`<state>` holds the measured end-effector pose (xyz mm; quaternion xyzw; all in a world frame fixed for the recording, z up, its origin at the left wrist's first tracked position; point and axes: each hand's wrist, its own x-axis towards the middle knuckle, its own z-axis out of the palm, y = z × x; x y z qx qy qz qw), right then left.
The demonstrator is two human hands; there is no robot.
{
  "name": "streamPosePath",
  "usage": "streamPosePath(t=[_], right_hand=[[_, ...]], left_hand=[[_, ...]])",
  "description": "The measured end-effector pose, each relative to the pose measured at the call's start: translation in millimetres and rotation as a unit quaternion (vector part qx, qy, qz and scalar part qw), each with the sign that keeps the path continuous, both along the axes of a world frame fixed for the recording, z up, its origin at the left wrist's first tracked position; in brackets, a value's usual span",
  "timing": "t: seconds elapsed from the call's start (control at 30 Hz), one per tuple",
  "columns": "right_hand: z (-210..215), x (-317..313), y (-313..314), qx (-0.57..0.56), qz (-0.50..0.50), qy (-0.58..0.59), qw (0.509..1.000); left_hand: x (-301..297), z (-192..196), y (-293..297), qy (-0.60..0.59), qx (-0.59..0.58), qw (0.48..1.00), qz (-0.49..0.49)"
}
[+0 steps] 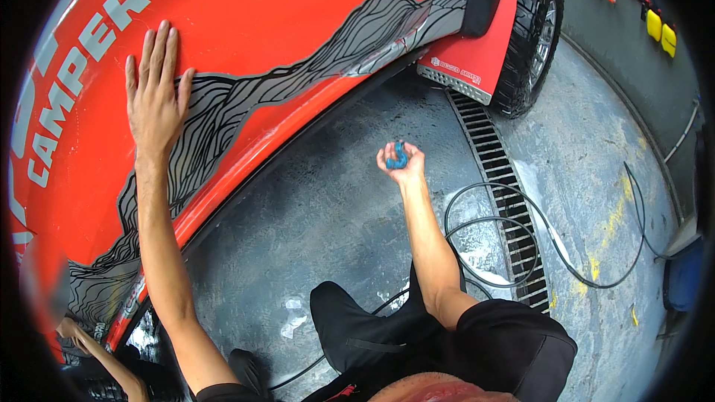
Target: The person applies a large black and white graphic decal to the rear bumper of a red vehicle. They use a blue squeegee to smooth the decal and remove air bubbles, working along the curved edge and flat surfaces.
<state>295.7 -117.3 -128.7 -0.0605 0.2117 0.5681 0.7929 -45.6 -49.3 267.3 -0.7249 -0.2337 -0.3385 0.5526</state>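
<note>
My left hand (pixel 156 100) lies flat on the red car door panel (pixel 261 30), fingers stretched toward the pale lettering, with nothing in its grasp. Beside and below it runs a grey decal (pixel 223 104) with black wavy lines. My right hand (pixel 402 171) is held away from the car, palm up, over the grey floor. Its fingers curl around a small blue lump of clay (pixel 398 156), partly hidden by the fingers.
A black tyre (pixel 525 45) and red mud flap (pixel 469 67) stand at the upper right. A black hose (pixel 454 208) loops across the floor grate (pixel 514 216). Another person's hand (pixel 71 331) is near the car at lower left. Yellow items (pixel 661 33) hang on the wall.
</note>
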Motion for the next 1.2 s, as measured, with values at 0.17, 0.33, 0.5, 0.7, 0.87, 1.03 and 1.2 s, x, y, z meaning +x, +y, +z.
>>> streamPosePath(t=[0.17,0.33,0.5,0.7,0.87,1.03,1.2], right_hand=[[-111,17,10,0.008,0.069,0.105,0.992],[-165,11,-11,0.085,0.128,0.027,0.988],[-146,-15,-14,0.002,0.116,-0.164,0.980],[-165,22,-6,-0.025,0.128,-0.192,0.973],[-162,2,0,-0.017,0.143,-0.185,0.972],[-160,-3,-6,-0.035,0.154,-0.230,0.960],[-102,-60,-21,-0.087,0.202,-0.231,0.948]], left_hand=[[-19,-8,-12,-0.007,-0.008,1.000,0.017],[-86,-23,-28,-0.057,-0.017,0.997,0.051],[-166,-37,-40,-0.124,0.001,0.989,0.075],[-260,-43,-32,-0.217,0.044,0.973,0.069],[-322,-65,-44,-0.338,0.044,0.936,0.086],[-237,-65,-15,-0.344,0.061,0.936,0.046],[-155,-54,-17,-0.251,0.039,0.966,0.037]])
